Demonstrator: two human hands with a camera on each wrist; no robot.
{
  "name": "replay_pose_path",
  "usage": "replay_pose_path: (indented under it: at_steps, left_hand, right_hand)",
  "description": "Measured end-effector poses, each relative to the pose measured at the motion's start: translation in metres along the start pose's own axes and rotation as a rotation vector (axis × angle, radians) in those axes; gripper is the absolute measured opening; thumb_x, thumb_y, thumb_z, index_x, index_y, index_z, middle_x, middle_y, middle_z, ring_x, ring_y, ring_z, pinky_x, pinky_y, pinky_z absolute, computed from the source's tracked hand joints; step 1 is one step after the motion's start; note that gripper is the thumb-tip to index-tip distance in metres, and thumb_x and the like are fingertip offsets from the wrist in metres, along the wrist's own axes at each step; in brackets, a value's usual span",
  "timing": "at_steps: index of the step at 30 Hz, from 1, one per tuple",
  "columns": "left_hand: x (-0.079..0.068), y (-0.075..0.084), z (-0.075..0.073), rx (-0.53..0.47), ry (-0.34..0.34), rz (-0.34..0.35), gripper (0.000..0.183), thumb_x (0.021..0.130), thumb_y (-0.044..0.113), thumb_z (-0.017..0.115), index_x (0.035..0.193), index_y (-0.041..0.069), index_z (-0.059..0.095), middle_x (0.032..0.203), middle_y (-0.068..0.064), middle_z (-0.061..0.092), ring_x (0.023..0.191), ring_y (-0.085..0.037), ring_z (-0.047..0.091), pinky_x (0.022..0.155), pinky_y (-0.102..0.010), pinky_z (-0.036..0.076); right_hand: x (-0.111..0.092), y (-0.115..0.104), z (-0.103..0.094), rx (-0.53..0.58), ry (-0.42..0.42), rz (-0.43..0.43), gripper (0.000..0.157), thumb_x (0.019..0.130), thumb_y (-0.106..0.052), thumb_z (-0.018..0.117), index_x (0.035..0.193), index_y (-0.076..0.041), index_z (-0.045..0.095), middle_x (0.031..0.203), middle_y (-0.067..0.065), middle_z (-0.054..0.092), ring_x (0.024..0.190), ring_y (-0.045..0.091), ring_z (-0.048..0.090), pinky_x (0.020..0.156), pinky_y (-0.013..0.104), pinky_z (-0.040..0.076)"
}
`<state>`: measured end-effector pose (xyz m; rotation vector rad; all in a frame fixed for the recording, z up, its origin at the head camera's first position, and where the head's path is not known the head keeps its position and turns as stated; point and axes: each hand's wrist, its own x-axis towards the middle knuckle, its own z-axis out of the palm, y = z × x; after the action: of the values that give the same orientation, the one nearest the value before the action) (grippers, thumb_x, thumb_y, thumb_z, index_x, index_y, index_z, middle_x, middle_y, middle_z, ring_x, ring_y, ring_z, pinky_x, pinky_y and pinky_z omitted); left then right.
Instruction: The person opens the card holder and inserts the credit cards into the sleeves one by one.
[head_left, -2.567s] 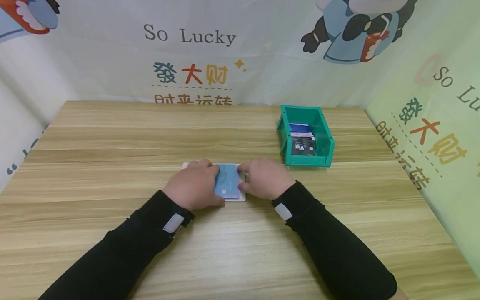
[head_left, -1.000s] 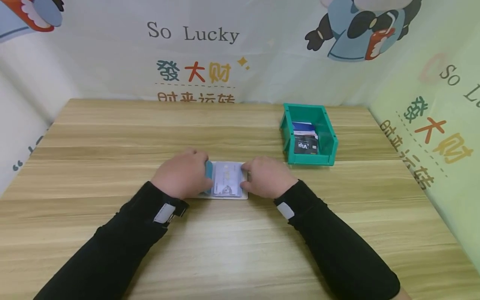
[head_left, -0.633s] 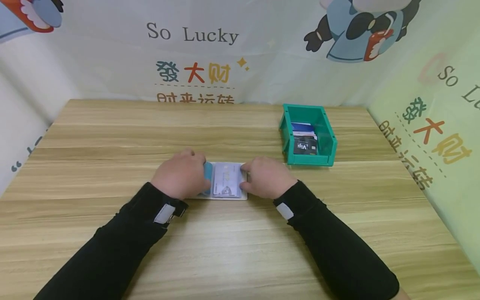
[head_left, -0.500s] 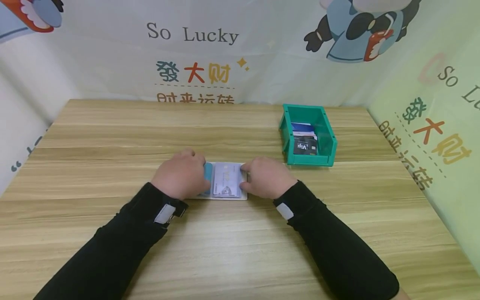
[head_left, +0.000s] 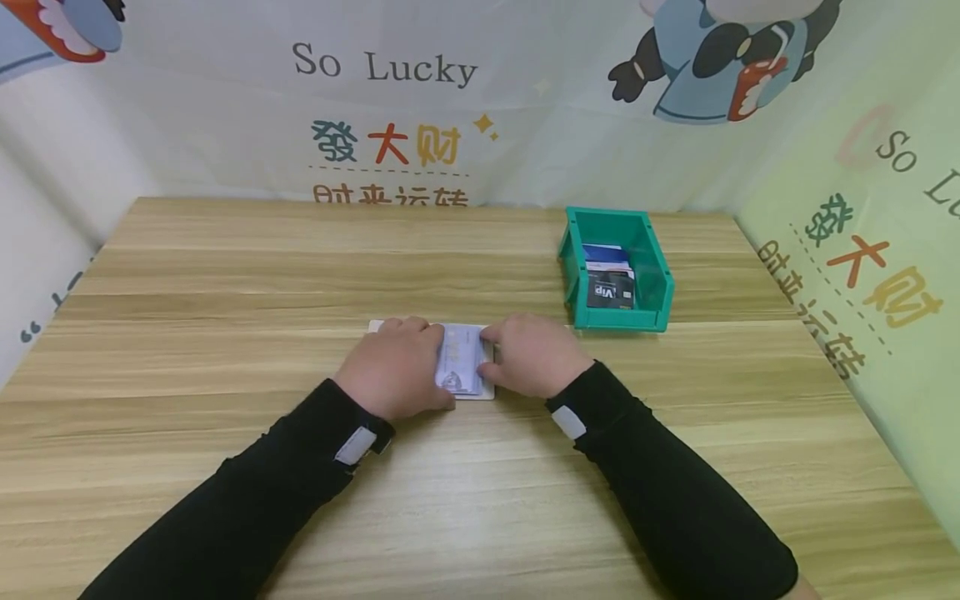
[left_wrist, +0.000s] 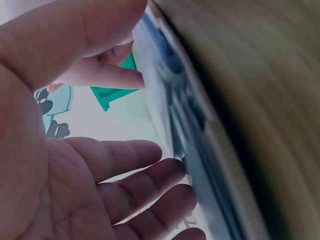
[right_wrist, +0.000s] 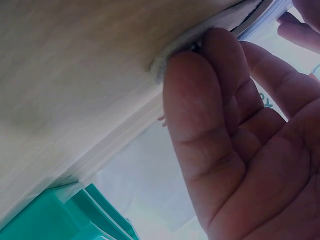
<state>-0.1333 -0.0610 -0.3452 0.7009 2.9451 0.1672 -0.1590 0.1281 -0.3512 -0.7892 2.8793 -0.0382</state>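
An opened card holder (head_left: 487, 392) with a white cover and layered pages lies flat on the wooden table. A pale lavender card (head_left: 461, 354) shows on its right side. My left hand (head_left: 393, 367) rests over the left part of the holder, hiding the blue card there. In the left wrist view, its fingers are fairly straight, their tips touching the pages, and the thumb (left_wrist: 75, 37) reaches across at the near edge. At the right edge, my right hand (head_left: 536, 357) pinches the holder between thumb (right_wrist: 192, 110) and index finger.
A green bin (head_left: 618, 320) stands at the back right with several cards (head_left: 609, 287) inside, a black "Vip" card on top. Printed cloth walls (head_left: 540, 158) close off the back and sides of the table (head_left: 480, 500).
The left hand has flattened and moved right over the holder, covering the blue card. Earlier, the blue page was turned leftward, baring the lavender card. The right hand has stayed in place.
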Motion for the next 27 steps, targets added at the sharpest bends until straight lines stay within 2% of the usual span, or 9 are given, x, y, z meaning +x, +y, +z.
replay_pose_path:
  at_steps: [4,8,12,16,23,27]
  left_hand:
    - [0.0003,0.0002,0.0025,0.015,0.016,0.002,0.074,0.069,0.048,0.075,0.12,-0.001,0.055,0.116,-0.015,0.055,0.101,-0.03,0.047,0.087,-0.045,0.044]
    - [0.0014,-0.0015,0.0029,0.014,0.033,0.007,0.065,0.073,0.047,0.073,0.114,-0.001,0.058,0.109,-0.014,0.058,0.094,-0.027,0.048,0.084,-0.043,0.045]
    - [0.0017,-0.0025,0.0021,0.015,0.043,0.009,0.056,0.075,0.045,0.07,0.107,0.0,0.061,0.103,-0.013,0.059,0.087,-0.026,0.048,0.08,-0.042,0.045]
    - [0.0012,-0.0019,0.0021,0.024,0.042,-0.005,0.05,0.075,0.045,0.069,0.099,0.002,0.063,0.103,-0.013,0.058,0.084,-0.027,0.048,0.073,-0.042,0.048]
    - [0.0005,-0.0002,0.0018,0.022,0.029,-0.027,0.056,0.07,0.052,0.071,0.096,0.003,0.064,0.108,-0.012,0.054,0.085,-0.026,0.046,0.07,-0.04,0.048]
    - [0.001,0.0003,0.0029,0.03,0.043,-0.025,0.06,0.067,0.054,0.073,0.095,0.003,0.062,0.103,-0.01,0.053,0.083,-0.025,0.044,0.068,-0.039,0.047]
  right_hand:
    - [0.0006,-0.0003,-0.0001,-0.004,-0.006,0.001,0.055,0.084,-0.054,0.062,0.123,-0.014,0.063,0.108,0.001,0.066,0.085,0.01,0.055,0.082,0.033,0.049]
    - [0.0004,0.0001,-0.0006,-0.013,-0.002,-0.017,0.052,0.086,-0.048,0.062,0.124,-0.014,0.062,0.11,0.002,0.066,0.089,0.011,0.056,0.083,0.034,0.049]
    - [0.0005,0.001,-0.0008,-0.006,0.003,-0.032,0.048,0.086,-0.042,0.063,0.124,-0.013,0.062,0.107,0.002,0.066,0.084,0.01,0.055,0.081,0.034,0.05]
    - [0.0011,0.002,0.0001,-0.001,0.003,-0.033,0.049,0.084,-0.043,0.064,0.123,-0.012,0.062,0.101,0.001,0.066,0.078,0.01,0.052,0.077,0.032,0.05]
    - [0.0003,0.0023,-0.0012,-0.001,-0.008,-0.03,0.058,0.081,-0.048,0.065,0.126,-0.012,0.06,0.103,0.001,0.065,0.078,0.009,0.051,0.077,0.031,0.049]
    - [-0.0001,0.0026,-0.0012,0.009,-0.012,-0.03,0.061,0.079,-0.05,0.066,0.126,-0.012,0.059,0.098,-0.002,0.063,0.075,0.009,0.05,0.071,0.027,0.048]
